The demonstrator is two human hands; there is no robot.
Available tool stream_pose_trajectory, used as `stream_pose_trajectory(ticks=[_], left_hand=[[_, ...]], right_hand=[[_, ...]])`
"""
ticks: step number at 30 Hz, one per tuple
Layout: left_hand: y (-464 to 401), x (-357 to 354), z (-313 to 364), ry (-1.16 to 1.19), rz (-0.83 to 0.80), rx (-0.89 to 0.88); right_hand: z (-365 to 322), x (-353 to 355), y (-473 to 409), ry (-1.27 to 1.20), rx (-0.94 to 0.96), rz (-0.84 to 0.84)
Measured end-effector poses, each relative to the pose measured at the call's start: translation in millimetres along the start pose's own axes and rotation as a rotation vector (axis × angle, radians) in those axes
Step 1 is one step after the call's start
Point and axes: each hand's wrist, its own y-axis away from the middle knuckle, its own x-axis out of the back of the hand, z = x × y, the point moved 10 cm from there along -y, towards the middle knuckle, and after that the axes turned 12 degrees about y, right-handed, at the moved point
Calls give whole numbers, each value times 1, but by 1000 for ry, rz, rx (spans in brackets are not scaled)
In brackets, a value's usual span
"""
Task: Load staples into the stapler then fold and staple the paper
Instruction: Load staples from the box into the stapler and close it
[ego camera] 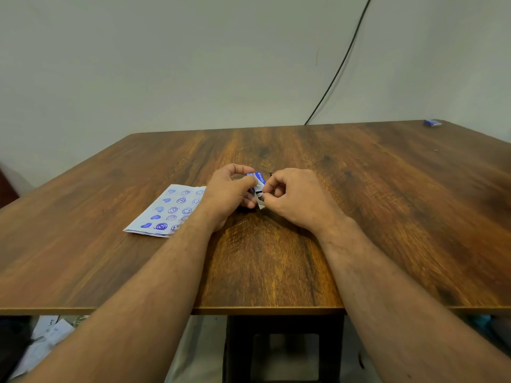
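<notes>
Wood-grain surface (276,258) against a pale wall, with one black cable (340,64) running down behind it. Left hand (229,193), fingers curled, grips one small blue-and-white staple box (258,179) at mid-surface; right hand (293,197) pinches the box's open white flap between thumb and forefinger. One folded paper (166,211), printed with blue stamps, lies flat just left of the left hand. One small blue object (432,123) rests at the far right corner.
</notes>
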Motion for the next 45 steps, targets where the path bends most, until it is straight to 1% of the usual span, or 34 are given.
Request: stream_pose_trajectory(ticks=[6, 11, 19, 25, 27, 28, 32, 35, 39, 43, 45], left_hand=[[3, -2, 5, 41, -31, -16], [5, -4, 6, 98, -61, -15], [3, 3, 3, 126, -13, 20], [7, 4, 6, 209, 7, 40], [7, 6, 6, 202, 28, 25], [6, 7, 5, 197, 41, 17], [4, 10, 2, 172, 69, 25], [5, 7, 3, 158, 52, 34], [5, 7, 3, 150, 53, 26], [5, 8, 3, 141, 58, 36], [5, 8, 3, 133, 56, 34]], right_hand=[[4, 1, 0, -55, -25, 10], [15, 4, 0, -193, -120, 72], [22, 16, 7, -382, -241, 167], [23, 26, 11, -378, -237, 265], [28, 19, 11, -443, -290, 229], [32, 14, 10, -534, -342, 203], [45, -10, 12, -1067, -596, 116], [49, -20, 15, -1297, -711, 95], [47, -26, 21, -1421, -788, 35], [55, -35, 25, -1407, -877, -17], [54, -38, 26, -1388, -878, -65]])
